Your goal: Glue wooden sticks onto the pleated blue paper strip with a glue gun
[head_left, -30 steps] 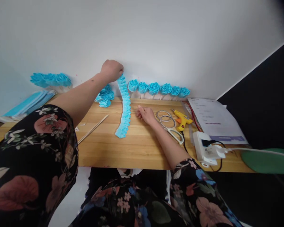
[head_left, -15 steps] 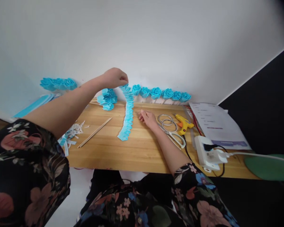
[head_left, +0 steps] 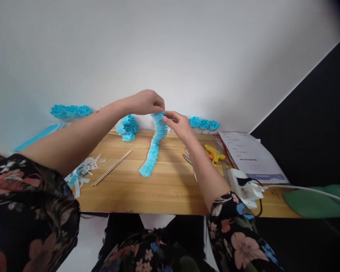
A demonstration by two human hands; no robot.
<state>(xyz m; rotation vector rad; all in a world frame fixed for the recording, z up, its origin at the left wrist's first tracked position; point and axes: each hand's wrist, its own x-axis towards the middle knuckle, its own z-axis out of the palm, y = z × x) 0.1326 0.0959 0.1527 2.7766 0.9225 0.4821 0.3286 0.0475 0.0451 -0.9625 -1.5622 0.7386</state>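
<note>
A pleated blue crepe-paper strip [head_left: 154, 147] hangs from my hands, its lower end resting on the wooden table [head_left: 124, 192]. My left hand [head_left: 150, 102] pinches its top end, fingers closed. Just to the right, my right hand [head_left: 179, 124] has thumb and fingertips closed on the strip's upper edge. Behind and left of the strip lie blue paper flowers [head_left: 127, 127]. Two thin wooden sticks [head_left: 112, 168] lie to its left. Scissors [head_left: 187, 158] are mostly hidden beneath my right forearm.
A yellow glue gun [head_left: 214, 155] lies right of my forearm, near a white power strip [head_left: 240, 187] with cables. Printed paper [head_left: 251, 155] lies behind. More blue flowers [head_left: 204, 124] line the wall. Paper scraps [head_left: 86, 168] lie at left, a green mat [head_left: 317, 202] at far right.
My right hand has risen from the table to take hold of the strip's upper edge. My left hand has moved slightly right and down on the strip's top end.
</note>
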